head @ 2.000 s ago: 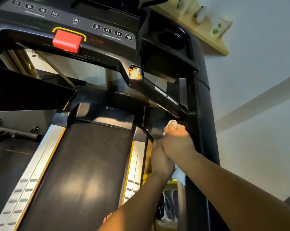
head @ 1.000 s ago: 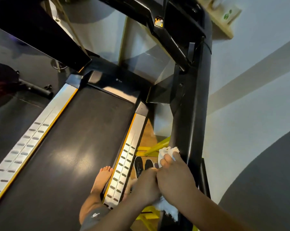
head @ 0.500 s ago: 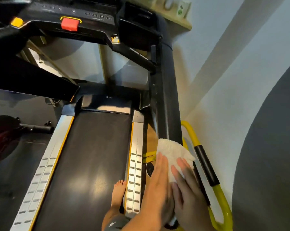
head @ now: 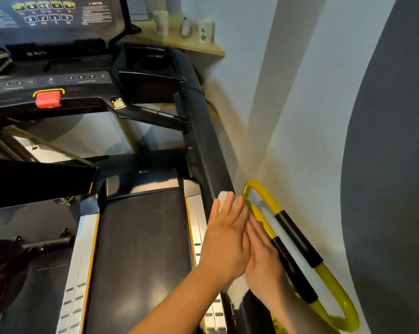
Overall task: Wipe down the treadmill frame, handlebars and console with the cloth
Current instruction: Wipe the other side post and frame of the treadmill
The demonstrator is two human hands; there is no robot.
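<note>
The black right upright (head: 204, 141) of the treadmill frame slants down from the console (head: 59, 78) toward me. A white cloth (head: 221, 197) lies on the upright, showing above my fingertips and again below my wrists. My left hand (head: 225, 239) presses flat on the cloth with straight fingers. My right hand (head: 264, 259) lies flat beside it, fingers straight, touching the left hand. The red safety key (head: 48, 99) sits on the console front.
A yellow hoop bar with black grips (head: 297, 239) stands between the upright and the pale wall (head: 300, 116). The belt (head: 141, 249) and silver side rail (head: 198, 225) lie left of my hands. A wooden shelf with small bottles (head: 191, 37) is behind the console.
Both hands have slid the cloth up the right upright from low down. The fingers went from curled round the cloth to flat. The camera tilted up, showing the console.
</note>
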